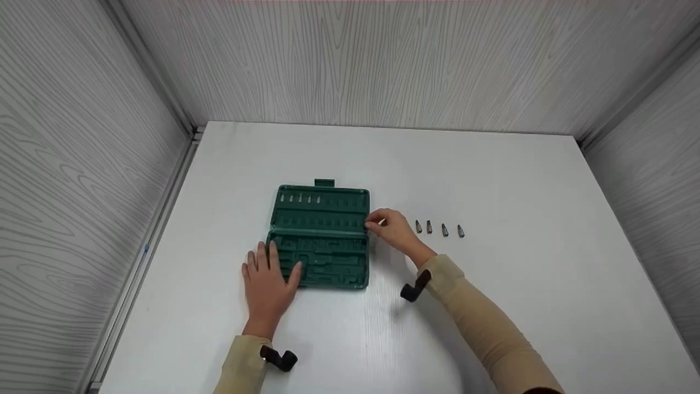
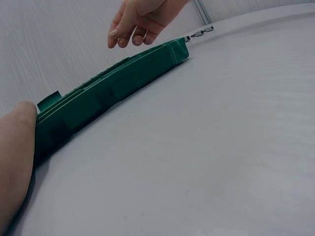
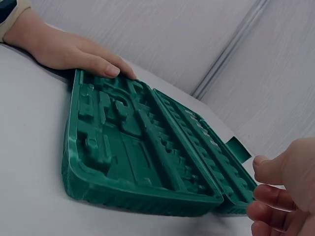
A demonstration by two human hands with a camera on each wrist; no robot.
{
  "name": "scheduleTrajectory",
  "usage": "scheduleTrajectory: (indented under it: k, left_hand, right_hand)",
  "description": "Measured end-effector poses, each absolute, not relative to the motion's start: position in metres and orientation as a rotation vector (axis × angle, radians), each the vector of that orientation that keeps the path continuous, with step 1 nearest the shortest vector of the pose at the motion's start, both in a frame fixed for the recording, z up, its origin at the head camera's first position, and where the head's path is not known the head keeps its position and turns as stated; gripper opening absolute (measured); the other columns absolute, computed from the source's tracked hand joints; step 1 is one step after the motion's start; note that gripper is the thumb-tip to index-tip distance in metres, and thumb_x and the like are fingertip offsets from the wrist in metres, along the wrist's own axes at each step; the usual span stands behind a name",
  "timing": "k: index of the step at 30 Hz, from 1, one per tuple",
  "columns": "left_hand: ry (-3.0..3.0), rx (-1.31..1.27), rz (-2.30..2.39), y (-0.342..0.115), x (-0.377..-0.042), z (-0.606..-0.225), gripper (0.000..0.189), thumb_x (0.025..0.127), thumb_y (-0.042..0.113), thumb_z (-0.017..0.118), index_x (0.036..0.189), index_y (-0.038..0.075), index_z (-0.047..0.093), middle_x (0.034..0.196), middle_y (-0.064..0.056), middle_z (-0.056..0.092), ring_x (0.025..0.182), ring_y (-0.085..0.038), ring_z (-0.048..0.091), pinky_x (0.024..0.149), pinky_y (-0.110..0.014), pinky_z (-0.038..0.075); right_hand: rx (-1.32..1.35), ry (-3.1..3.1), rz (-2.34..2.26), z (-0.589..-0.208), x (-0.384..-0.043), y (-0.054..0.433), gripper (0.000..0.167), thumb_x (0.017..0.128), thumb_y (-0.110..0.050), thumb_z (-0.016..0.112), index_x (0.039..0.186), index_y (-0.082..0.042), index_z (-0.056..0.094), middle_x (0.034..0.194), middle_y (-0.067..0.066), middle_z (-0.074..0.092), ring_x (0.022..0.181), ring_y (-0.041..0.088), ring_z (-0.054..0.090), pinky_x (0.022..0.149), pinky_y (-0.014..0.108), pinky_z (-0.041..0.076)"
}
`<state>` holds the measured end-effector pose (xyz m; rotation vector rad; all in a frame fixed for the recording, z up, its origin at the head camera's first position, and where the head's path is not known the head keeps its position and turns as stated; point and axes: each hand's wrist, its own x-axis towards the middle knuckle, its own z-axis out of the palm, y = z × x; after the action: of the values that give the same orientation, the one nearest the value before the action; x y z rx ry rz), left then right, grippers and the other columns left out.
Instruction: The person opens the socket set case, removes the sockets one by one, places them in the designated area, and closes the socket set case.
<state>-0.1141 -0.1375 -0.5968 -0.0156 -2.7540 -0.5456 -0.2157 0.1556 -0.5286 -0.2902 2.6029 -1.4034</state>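
Observation:
A green plastic tool case (image 1: 320, 238) lies unfolded on the white table, its moulded slots facing up. My left hand (image 1: 268, 284) rests with spread fingers on the case's near left corner, the thumb over its edge. In the far half, several small metal bits (image 1: 300, 198) sit in a row at the left of the upper slots. My right hand (image 1: 395, 230) hovers by the case's right edge, fingers bent loosely. The right wrist view shows a gap between its thumb (image 3: 268, 169) and fingers, with nothing visible there. More metal bits (image 1: 444, 230) lie spaced out to its right.
The case's latch flap (image 1: 324, 183) sticks out at the far side. Grey wood-grained panels (image 1: 350, 65) stand behind the table (image 1: 492, 180) and on both sides. Each sleeve carries a black wrist mount (image 1: 415, 286).

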Motion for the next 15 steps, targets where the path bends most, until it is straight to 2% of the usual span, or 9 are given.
scheduleTrajectory:
  k: [4, 15]
  left_hand:
    - [-2.754, -0.017, -0.543, -0.137, -0.115, -0.597, 0.082, 0.089, 0.061, 0.042, 0.144, 0.002, 0.03, 0.146, -0.023, 0.026, 0.131, -0.047, 0.022, 0.104, -0.058, 0.015]
    - [-2.758, -0.012, -0.543, -0.137, -0.115, -0.598, 0.082, 0.089, 0.061, 0.041, 0.144, 0.002, 0.031, 0.146, -0.023, 0.027, 0.131, -0.047, 0.022, 0.104, -0.058, 0.014]
  right_hand:
    - [-0.301, 2.608, -1.396, -0.526, -0.22, 0.142, 0.016, 0.091, -0.02, 0.062, 0.101, -0.008, 0.068, 0.092, 0.002, 0.062, 0.077, 0.016, 0.054, 0.065, 0.03, 0.047]
    - [-0.336, 2.614, -1.362, -0.524, -0.233, 0.104, 0.017, 0.092, -0.02, 0.06, 0.104, -0.01, 0.066, 0.1, 0.001, 0.061, 0.089, 0.014, 0.055, 0.078, 0.031, 0.047]
